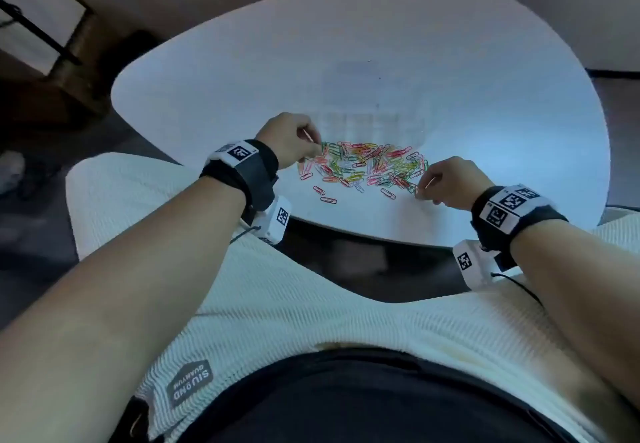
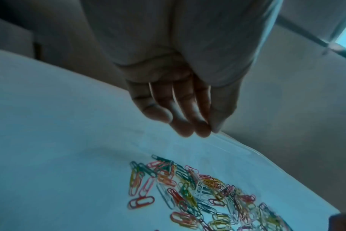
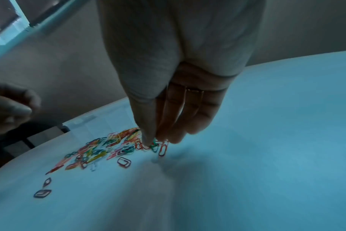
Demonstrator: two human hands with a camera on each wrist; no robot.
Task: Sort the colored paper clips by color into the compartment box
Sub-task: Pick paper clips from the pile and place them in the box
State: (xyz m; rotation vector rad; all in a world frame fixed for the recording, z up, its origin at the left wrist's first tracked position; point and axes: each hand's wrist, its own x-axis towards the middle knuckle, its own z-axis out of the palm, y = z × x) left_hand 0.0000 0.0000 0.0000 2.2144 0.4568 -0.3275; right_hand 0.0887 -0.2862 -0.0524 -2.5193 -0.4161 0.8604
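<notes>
The compartment box (image 1: pixel 372 123) is clear plastic and nearly vanishes against my white counter (image 1: pixel 207 71); I can trace only faint edges just beyond the heap, and I cannot count its compartments. The paper clips (image 1: pixel 367 165) lie in one tangled pile, red, pink, green, yellow, orange and white overlapping too thickly to count. Three red ones (image 1: pixel 328 200) lie apart on the near side, clear of the heap.

My left hand (image 1: pixel 289 142) sits at the pile's left edge. From above its fingers look curled, but the wrist view shows them extended and holding nothing I can make out. My right hand (image 1: pixel 445 181) is at the pile's right edge, thumb and fingertips (image 3: pixel 148 141) pinched on clips there; a red clip (image 3: pixel 162 150) hangs from them, and a green one seems caught alongside, though blur hides exactly how.
</notes>
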